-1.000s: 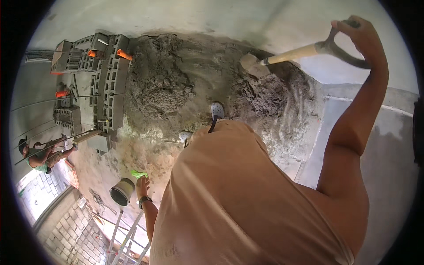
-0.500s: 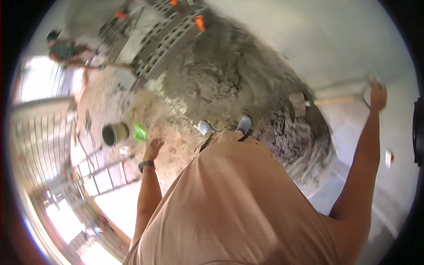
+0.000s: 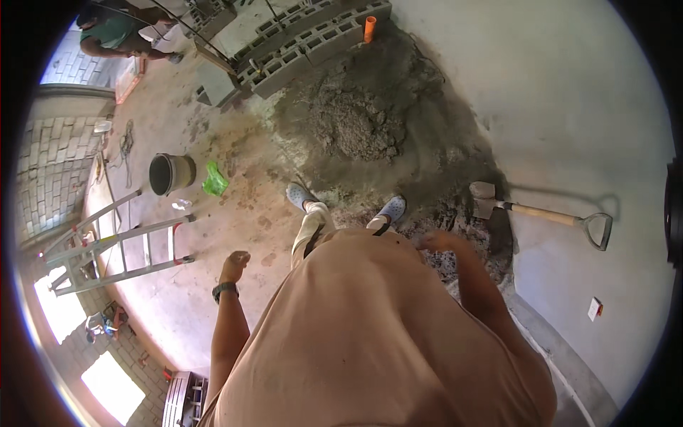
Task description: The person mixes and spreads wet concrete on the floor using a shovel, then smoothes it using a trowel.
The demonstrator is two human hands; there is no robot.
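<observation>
My left hand [image 3: 234, 267], with a dark watch on its wrist, hangs at my left side; its fingers are loosely bent and nothing is in them. My right hand [image 3: 437, 242] is by my right hip, at the shirt's edge, its fingers loosely stretched and partly hard to make out; I see nothing held. A shovel [image 3: 541, 211] with a wooden shaft and D-shaped handle leans on the wall to the right, apart from my right hand. Its blade is at the edge of wet grey mortar [image 3: 356, 128], which spreads around my feet.
Concrete blocks [image 3: 306, 50] and an orange pipe [image 3: 370, 30] stand beyond the mortar. To the left are a bucket [image 3: 172, 174], a green plastic bag [image 3: 214, 179] and a metal ladder [image 3: 128, 263]. Another person [image 3: 117, 35] is at the far left. The wall [image 3: 555, 107] bounds the right side.
My right hand has let go of the shovel's handle and come down to my hip. The shovel now leans on the wall by itself. My left hand has moved slightly down.
</observation>
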